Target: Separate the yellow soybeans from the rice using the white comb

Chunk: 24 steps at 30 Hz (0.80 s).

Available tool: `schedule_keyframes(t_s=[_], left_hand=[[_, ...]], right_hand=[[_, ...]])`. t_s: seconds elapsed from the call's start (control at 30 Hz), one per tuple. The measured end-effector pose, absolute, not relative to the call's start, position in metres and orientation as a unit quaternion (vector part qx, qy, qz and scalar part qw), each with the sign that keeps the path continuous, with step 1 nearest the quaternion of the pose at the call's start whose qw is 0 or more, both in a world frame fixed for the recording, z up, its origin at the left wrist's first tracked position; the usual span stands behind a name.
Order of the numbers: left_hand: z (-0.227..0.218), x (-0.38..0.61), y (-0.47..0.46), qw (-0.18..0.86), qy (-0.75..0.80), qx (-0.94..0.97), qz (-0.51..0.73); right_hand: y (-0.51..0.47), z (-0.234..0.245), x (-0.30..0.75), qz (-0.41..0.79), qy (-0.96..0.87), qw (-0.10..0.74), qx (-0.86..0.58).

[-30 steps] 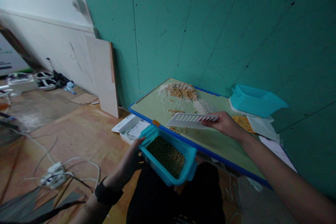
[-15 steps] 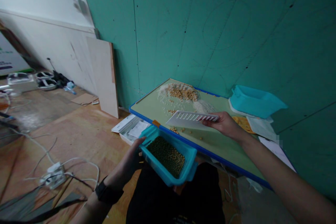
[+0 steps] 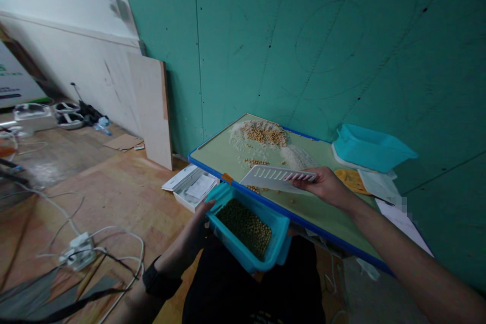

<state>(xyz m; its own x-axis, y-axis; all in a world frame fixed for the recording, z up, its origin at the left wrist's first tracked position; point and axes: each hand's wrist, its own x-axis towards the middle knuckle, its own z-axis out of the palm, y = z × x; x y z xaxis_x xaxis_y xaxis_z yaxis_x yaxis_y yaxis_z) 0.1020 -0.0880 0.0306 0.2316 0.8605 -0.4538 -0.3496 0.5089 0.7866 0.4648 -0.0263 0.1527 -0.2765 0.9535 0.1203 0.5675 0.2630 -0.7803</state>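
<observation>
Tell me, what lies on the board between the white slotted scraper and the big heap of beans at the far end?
In the head view, between the scraper and the heap lie scattered beans and white grains on green board.

free: bare tabletop [image 3: 216,154] left | blocked: bean pile [image 3: 264,134] rear, teal bin [image 3: 370,147] right

Your right hand [image 3: 328,186] covers the near end of the white slotted scraper [image 3: 277,179], so you cannot see how your fingers [image 3: 304,186] wrap it. Behind your left hand [image 3: 197,233], the near wall of the blue bin [image 3: 277,238] is hidden, and your fingertips are lost against it. Right of your right fingers, a blurred patch sits over the papers [image 3: 402,212]. The surface [image 3: 220,154] runs under your forearm, its near right corner unseen. Beans [image 3: 266,134] beyond the scraper are too small to tell apart.
</observation>
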Motion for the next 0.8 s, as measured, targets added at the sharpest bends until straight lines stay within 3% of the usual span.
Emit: schedule_keyframes(t_s=[0.8], left_hand=[[0.031,0.112,-0.09,0.749,0.449,0.226,0.432]], right_hand=[[-0.043,0.163,0.46,0.279,-0.759,0.282,-0.516]])
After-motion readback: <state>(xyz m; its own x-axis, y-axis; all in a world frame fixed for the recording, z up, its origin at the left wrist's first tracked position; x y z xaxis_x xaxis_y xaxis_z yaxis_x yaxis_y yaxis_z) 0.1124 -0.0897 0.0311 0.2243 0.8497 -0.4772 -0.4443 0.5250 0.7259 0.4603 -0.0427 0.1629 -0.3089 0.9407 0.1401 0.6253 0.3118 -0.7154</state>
